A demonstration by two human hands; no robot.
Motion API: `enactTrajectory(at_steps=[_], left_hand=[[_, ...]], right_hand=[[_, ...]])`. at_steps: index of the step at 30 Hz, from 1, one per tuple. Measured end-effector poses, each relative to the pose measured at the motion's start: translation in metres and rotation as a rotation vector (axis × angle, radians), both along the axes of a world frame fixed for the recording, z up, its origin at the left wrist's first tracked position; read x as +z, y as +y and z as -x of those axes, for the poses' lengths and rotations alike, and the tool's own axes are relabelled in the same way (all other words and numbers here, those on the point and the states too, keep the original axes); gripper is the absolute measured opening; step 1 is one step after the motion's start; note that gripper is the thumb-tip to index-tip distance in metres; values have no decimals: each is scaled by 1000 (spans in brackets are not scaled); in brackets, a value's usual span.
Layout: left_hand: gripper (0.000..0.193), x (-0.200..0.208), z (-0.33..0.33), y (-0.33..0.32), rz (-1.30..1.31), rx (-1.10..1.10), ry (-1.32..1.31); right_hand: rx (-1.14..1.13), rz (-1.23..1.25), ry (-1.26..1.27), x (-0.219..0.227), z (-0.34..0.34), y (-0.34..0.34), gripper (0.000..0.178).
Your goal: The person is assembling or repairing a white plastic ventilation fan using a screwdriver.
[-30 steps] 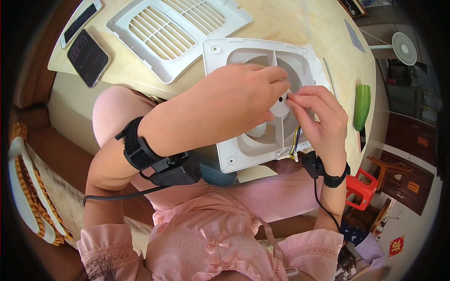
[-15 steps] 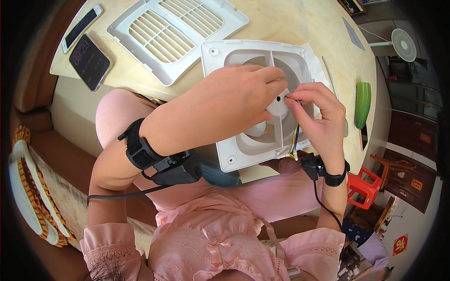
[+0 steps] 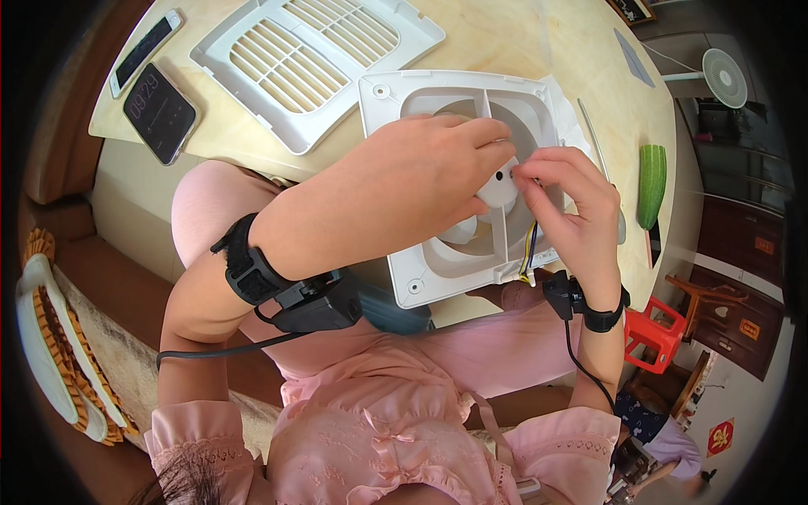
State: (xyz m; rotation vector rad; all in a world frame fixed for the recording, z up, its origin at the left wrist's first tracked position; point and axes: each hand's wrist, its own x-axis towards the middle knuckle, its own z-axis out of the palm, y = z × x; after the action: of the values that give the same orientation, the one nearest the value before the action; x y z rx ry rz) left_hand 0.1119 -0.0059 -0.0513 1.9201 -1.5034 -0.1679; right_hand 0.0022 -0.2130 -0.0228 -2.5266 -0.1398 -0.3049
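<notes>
A white square exhaust-fan housing [image 3: 396, 97] lies at the near edge of a pale table, partly over my lap. My left hand [image 3: 421, 181] rests over its round opening, fingertips on the white hub [image 3: 498, 187] at the centre. My right hand [image 3: 572, 210] pinches something very small at the hub, right by my left fingertips; what it is cannot be made out. Yellow and dark wires [image 3: 528, 252] run out under my right palm at the housing's lower corner. Both wrists wear black bands with cables.
A white louvred fan cover [image 3: 311, 59] lies on the pale table [image 3: 505, 34] behind the housing. Two phones [image 3: 158, 109] sit at the table's left corner. A green-handled tool [image 3: 651, 185] and a thin rod [image 3: 593, 139] lie to the right. A red stool [image 3: 652, 332] stands on the floor.
Both hands stay at the fan hub; the fingers have shifted only slightly. The housing has not moved.
</notes>
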Motion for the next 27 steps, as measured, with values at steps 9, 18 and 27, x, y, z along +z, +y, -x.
enactTrajectory(at_steps=[9,18,27], left_hand=[[50,-1,0,0,4,1,-4],[52,-2,0,1,12,7,9],[26,-2,-4,-8,235,59,-19]], right_hand=[[23,39,-6,3,-2,1,16],[-21,-41,30,4,-4,5,15],[30,40,-79,-4,1,0,15]])
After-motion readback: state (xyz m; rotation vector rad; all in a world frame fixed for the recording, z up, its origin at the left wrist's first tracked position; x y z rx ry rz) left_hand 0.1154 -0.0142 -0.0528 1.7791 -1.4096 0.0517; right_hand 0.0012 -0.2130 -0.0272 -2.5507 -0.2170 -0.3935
